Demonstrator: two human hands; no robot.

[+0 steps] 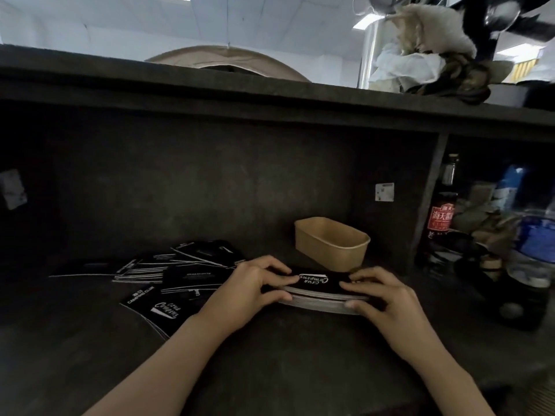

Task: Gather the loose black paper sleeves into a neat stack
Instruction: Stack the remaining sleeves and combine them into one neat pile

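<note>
Both hands, left hand (252,285) and right hand (380,295), grip the stack of black paper sleeves (318,291) by its ends, fingers curled, squaring its edges mid-surface, while loose sleeves (168,277) lie scattered toward the surface's left.

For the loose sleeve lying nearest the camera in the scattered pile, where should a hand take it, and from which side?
Probably by the near corner of the nearest loose sleeve, coming from the camera side. It lies flat on the counter, and that corner sticks out free of the pile.
</note>
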